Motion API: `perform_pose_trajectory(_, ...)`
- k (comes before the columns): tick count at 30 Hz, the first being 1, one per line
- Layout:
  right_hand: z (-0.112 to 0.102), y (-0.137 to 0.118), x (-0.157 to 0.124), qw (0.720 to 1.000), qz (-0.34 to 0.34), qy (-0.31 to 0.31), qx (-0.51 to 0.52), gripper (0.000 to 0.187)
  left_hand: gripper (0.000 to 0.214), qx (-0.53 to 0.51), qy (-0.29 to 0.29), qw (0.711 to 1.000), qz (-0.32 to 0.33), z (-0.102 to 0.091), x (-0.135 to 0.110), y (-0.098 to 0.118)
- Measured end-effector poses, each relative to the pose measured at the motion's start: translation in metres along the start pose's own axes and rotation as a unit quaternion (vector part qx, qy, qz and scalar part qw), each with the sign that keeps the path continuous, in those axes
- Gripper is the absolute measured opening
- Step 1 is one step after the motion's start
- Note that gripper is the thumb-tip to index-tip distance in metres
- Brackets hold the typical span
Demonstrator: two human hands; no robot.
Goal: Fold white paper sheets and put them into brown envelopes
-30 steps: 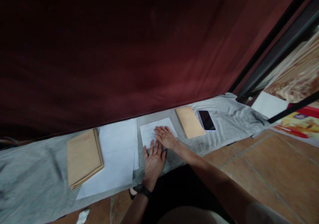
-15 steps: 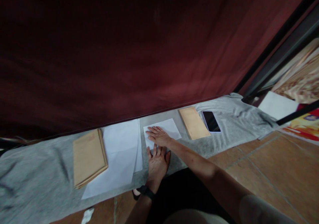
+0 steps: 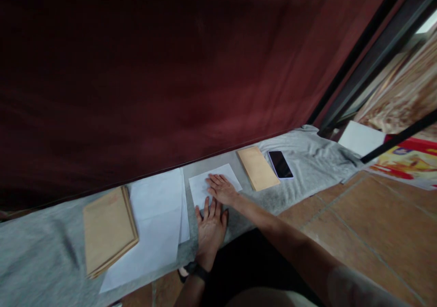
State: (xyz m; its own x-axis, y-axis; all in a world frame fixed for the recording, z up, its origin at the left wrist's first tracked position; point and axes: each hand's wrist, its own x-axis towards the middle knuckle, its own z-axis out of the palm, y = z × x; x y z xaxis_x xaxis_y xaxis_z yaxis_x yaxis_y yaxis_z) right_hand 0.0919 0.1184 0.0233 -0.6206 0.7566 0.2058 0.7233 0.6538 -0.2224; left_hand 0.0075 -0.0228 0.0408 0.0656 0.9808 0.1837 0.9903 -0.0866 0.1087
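A folded white sheet of paper (image 3: 198, 186) lies on the grey cloth in front of me. My right hand (image 3: 221, 188) rests flat on it, palm down, fingers stretched toward the left. Against the sheet's near edge lies my left hand (image 3: 210, 227), its fingers spread and pointing away from me, the fingertips close to the right hand. Neither hand grips anything. Left of them is a pile of larger white sheets (image 3: 153, 225), partly under a stack of brown envelopes (image 3: 107, 229). On the right lies a smaller stack of brown envelopes (image 3: 258, 168).
A phone (image 3: 281, 165) with a dark screen lies beyond the right-hand envelopes. The narrow ledge under the grey cloth (image 3: 307, 161) runs along a dark red panel (image 3: 191, 93). Black frame bars (image 3: 368, 47) stand at the right, above a tiled floor (image 3: 358, 225).
My right hand has slid a little to the right and nearer across the folded sheet. The left hand stays at the near edge. The whole view has shifted slightly.
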Motion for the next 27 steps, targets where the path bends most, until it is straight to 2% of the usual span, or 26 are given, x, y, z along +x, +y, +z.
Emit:
perform_pose_trajectory(6, -0.003, 0.022, -0.033, 0.996, 0.074, 0.040, -0.018, 0.051, 0.052, 0.011, -0.007, 1.000, -0.008, 0.003, 0.000, -0.002)
perform_pose_trajectory(13, -0.005, 0.023, -0.047, 0.981, 0.181, 0.058, -0.024, 0.056, 0.054, 0.008, -0.004, 1.000, -0.006, 0.004, 0.000, -0.003)
perform_pose_trajectory(19, -0.013, 0.023, -0.057, 0.970, 0.232, 0.072, -0.028, 0.055, 0.054, 0.005, 0.003, 1.000, -0.004, 0.000, 0.001, -0.002)
perform_pose_trajectory(21, -0.014, 0.018, -0.062, 0.973, 0.218, 0.071, -0.029, 0.054, 0.054, 0.004, 0.001, 1.000, -0.004, -0.001, 0.001, -0.001)
perform_pose_trajectory(25, -0.012, 0.005, -0.070, 0.993, 0.106, 0.055, -0.005, 0.051, 0.053, 0.011, -0.002, 1.000, -0.002, 0.000, 0.000, -0.001)
perform_pose_trajectory(27, -0.009, 0.000, -0.074, 0.996, 0.075, 0.052, -0.001, 0.050, 0.052, 0.013, -0.003, 1.000, 0.001, 0.001, 0.000, -0.001)
